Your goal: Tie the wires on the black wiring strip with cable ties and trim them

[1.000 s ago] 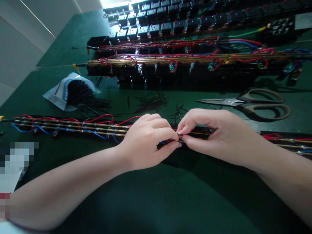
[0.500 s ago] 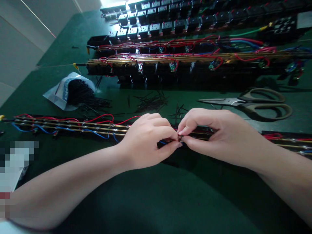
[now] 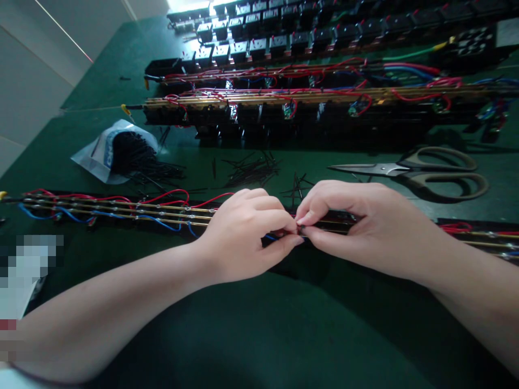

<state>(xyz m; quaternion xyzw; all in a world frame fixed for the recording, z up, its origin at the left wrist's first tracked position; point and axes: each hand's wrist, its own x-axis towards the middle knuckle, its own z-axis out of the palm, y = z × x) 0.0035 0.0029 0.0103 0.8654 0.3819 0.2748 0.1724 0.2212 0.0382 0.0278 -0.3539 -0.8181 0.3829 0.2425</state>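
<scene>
My left hand (image 3: 247,235) and my right hand (image 3: 365,224) meet over the strip of brass rods and wires (image 3: 174,213) lying across the table. Both are closed, thumb against finger, in a pinch. A small black piece, apparently a cable tie (image 3: 300,230), shows between the fingertips; most of it is hidden by them. Red wires loop above the rods and blue wires below them. Just beyond the fingers lie several loose black cable ties (image 3: 299,185), with another pile of cable ties (image 3: 253,170) farther left.
A clear plastic bag (image 3: 95,156) spills black cable ties at the left. Scissors (image 3: 409,170) lie behind my right hand, blades pointing left. Several long wired assemblies (image 3: 259,100) and rows of black blocks (image 3: 279,46) fill the far side of the green table (image 3: 227,335).
Both hands stay almost in place, still pinching at the same spot on the strip. Only the fingertips and the small black piece between them have shifted slightly.
</scene>
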